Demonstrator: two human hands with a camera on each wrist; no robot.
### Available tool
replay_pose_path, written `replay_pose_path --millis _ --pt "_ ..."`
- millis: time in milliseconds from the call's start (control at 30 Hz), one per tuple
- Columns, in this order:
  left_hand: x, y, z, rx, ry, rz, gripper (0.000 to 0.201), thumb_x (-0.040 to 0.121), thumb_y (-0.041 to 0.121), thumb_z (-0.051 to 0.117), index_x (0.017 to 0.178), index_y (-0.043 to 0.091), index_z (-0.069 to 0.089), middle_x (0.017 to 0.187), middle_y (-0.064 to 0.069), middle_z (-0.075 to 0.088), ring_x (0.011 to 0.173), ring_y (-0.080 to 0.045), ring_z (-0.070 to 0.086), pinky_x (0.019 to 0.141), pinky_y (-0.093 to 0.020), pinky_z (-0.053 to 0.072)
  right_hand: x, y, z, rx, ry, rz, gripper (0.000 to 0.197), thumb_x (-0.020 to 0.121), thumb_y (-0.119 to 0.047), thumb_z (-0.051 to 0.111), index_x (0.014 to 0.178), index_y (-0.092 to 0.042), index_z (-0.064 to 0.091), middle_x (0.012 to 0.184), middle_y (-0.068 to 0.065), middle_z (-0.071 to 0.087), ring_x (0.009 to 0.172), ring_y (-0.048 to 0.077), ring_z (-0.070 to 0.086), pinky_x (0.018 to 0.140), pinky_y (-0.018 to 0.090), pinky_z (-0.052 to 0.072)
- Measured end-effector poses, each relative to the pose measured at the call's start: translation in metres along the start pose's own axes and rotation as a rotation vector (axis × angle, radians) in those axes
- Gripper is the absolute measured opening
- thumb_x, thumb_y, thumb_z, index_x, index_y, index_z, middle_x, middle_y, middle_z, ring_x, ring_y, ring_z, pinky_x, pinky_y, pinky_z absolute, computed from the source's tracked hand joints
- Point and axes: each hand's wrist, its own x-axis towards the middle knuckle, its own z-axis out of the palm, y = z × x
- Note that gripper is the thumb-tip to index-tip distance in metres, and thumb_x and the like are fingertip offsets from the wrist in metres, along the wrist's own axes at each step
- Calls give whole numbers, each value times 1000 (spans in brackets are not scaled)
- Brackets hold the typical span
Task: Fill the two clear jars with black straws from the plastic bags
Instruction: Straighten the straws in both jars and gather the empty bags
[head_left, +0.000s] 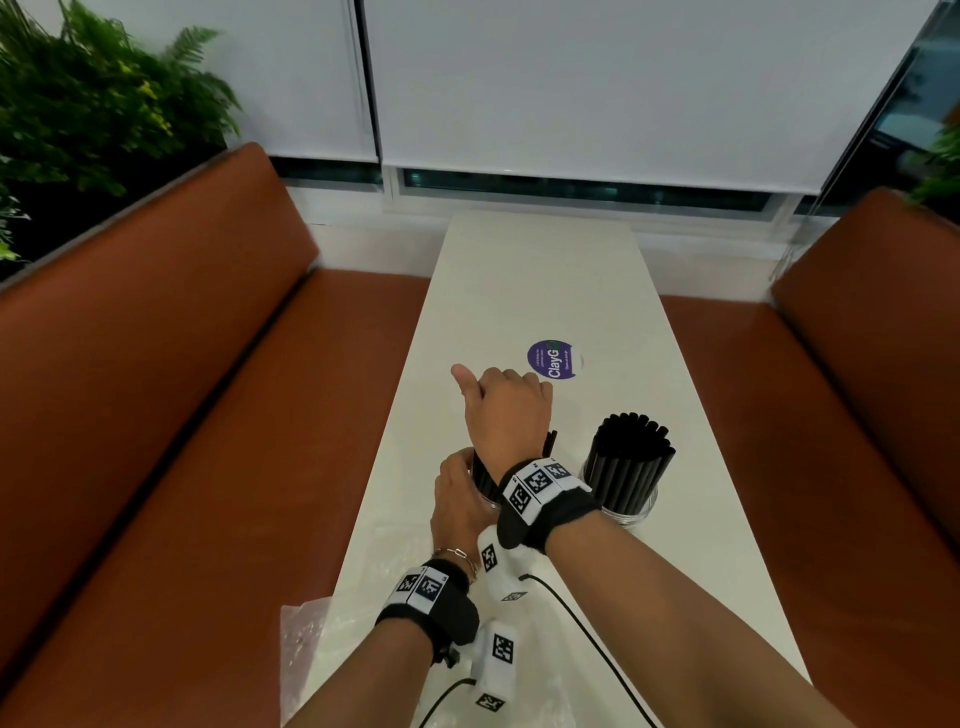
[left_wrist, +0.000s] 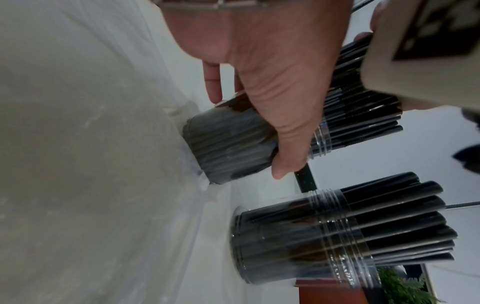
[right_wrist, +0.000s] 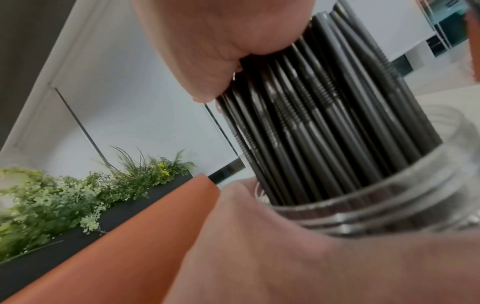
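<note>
Head view: left grip (head_left: 460, 501) clasps jar (head_left: 488, 483); right grip (head_left: 506, 410) clutches its straws (head_left: 549, 441).

Two clear jars on tabletop (head_left: 540, 291): left jar (left_wrist: 228, 144), right jar (head_left: 621, 499). Black straws in both (too many, too tightly packed to count): one bundle in left jar (right_wrist: 324, 115), one bundle in right jar (head_left: 631, 452). Two hands: left hand (head_left: 457, 504), right hand (head_left: 506, 410). One crumpled plastic bag (head_left: 317, 639) visible at near edge. One round purple sticker (head_left: 555, 359). Two orange benches: one left (head_left: 156, 364), one right (head_left: 857, 364).
</note>
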Motion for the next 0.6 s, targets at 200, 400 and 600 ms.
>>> replay_pose_path --millis 200,400,600 --pt "-11 -6 4 -63 29 53 103 52 45 97 138 19 47 131 1 57 123 -24 58 95 -42 56 -2 7 -35 253 -60 6 65 106 -65 34 103 -16 76 108 6 77 109 28 66 104 46 46" --pt "-17 -11 5 18 31 68 108 42 56 93 132 35 39 124 18 50 114 -8 55 90 -36 59 -44 34 -74 445 -206 -19 97 81 -73 73 159 -29 34 170 -4 34 157 16 27 127 42 31" --pt "-11 -13 10 28 55 59 83 55 49 85 127 36 46 119 16 59 106 -14 65 77 -38 65 -93 48 -57 490 -187 148 128 74 -56 89 167 -25 6 176 -3 15 162 14 15 129 35 23"
